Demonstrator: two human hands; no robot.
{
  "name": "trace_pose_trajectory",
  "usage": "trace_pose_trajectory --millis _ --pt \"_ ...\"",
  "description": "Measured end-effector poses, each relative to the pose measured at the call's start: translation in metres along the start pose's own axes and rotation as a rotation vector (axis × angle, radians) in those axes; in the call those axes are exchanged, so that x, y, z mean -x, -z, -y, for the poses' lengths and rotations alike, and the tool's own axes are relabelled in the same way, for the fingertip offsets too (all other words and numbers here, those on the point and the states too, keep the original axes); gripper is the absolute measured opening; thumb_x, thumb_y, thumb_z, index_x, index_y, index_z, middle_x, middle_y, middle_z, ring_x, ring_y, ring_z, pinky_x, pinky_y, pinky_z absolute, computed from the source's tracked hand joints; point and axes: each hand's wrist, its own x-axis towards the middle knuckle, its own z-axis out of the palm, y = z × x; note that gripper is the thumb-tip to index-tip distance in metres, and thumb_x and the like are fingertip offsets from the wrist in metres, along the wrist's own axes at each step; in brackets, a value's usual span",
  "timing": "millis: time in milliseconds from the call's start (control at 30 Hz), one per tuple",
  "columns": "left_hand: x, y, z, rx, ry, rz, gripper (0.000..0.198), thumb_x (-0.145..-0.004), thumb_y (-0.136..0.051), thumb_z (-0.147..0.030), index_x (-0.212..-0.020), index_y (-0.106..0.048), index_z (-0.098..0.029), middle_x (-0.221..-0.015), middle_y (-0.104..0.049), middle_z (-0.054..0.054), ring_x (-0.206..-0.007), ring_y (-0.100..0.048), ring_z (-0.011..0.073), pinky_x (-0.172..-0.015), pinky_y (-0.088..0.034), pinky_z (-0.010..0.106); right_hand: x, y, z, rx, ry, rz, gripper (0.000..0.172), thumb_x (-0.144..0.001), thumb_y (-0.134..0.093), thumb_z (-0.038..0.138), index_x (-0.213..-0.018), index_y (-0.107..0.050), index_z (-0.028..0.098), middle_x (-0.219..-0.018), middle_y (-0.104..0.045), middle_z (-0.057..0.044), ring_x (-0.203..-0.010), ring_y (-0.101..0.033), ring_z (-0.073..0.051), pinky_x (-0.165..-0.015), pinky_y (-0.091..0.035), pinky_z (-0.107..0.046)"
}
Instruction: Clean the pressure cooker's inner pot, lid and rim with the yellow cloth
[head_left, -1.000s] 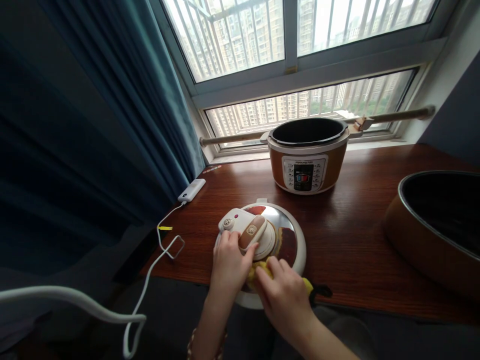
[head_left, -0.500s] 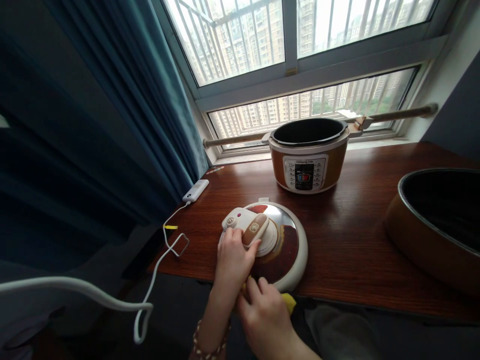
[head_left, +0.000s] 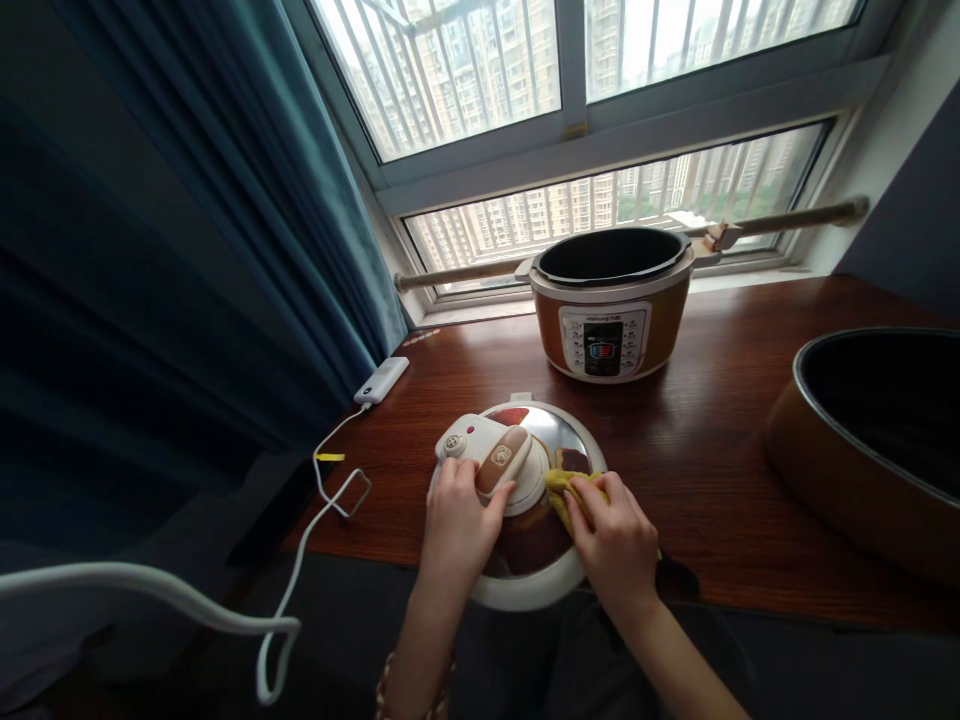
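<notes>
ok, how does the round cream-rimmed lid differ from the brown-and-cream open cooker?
Pose: the round cream-rimmed lid lies at the front edge of the reddish-brown wooden table; the brown-and-cream cooker stands farther back.
Shape: the lid is shallow with a raised brown handle; the cooker is deep and open-topped.
Contact: the left hand and right hand are at the lid, neither at the cooker.
Shared: brown and cream colouring.

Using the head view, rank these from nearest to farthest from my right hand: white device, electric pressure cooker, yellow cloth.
1. Yellow cloth: held in the right hand, over the lid.
2. Electric pressure cooker: beyond the hand, before the window.
3. White device: far left on the table.
</notes>
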Motion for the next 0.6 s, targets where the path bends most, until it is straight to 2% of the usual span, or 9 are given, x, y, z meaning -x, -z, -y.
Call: trace_pose_trajectory --millis 300,400,467,600 --pt "0.000 0.001 -0.001 0.006 0.024 0.030 0.026 -0.074 -0.059 -0.040 -0.083 -0.054 -0.016 -0.085 -0.053 0.006 -0.082 -0.055 0.0226 -0.075 -0.045 0.034 0.002 0.002 -0.001 0.001 -0.004 0.022 0.022 -0.090 -0.043 0.027 -0.095 -0.064 0.023 -0.086 -0.055 -0.005 -0.080 -0.052 -0.016 -0.071 -0.037 -0.024" --pt "0.000 0.001 -0.002 0.013 0.019 0.027 0.026 -0.074 -0.059 -0.041 -0.082 -0.054 -0.016 -0.085 -0.052 0.006 -0.083 -0.054 0.0224 -0.075 -0.045 0.034 0.006 0.001 0.006 0.032 0.002 0.008 0.022 -0.090 -0.042 0.027 -0.095 -0.063 0.022 -0.086 -0.054 -0.006 -0.080 -0.051 -0.017 -0.069 -0.036 -0.025" --pt "0.000 0.002 -0.002 0.011 0.024 0.025 0.026 -0.074 -0.059 -0.040 -0.082 -0.054 -0.016 -0.085 -0.052 0.006 -0.083 -0.054 0.0224 -0.076 -0.044 0.034 0.015 -0.001 0.020 0.038 0.075 0.030 0.020 -0.089 -0.043 0.026 -0.091 -0.063 0.022 -0.084 -0.054 -0.006 -0.077 -0.050 -0.017 -0.066 -0.034 -0.026" --pt "0.000 0.002 -0.003 -0.001 0.051 0.045 0.026 -0.075 -0.059 -0.040 -0.083 -0.054 -0.016 -0.086 -0.052 0.006 -0.083 -0.054 0.0226 -0.075 -0.044 0.034 0.032 -0.007 0.047 0.013 0.357 0.133 0.014 -0.085 -0.049 0.025 -0.080 -0.061 0.023 -0.078 -0.054 -0.003 -0.071 -0.046 -0.017 -0.061 -0.029 -0.028"
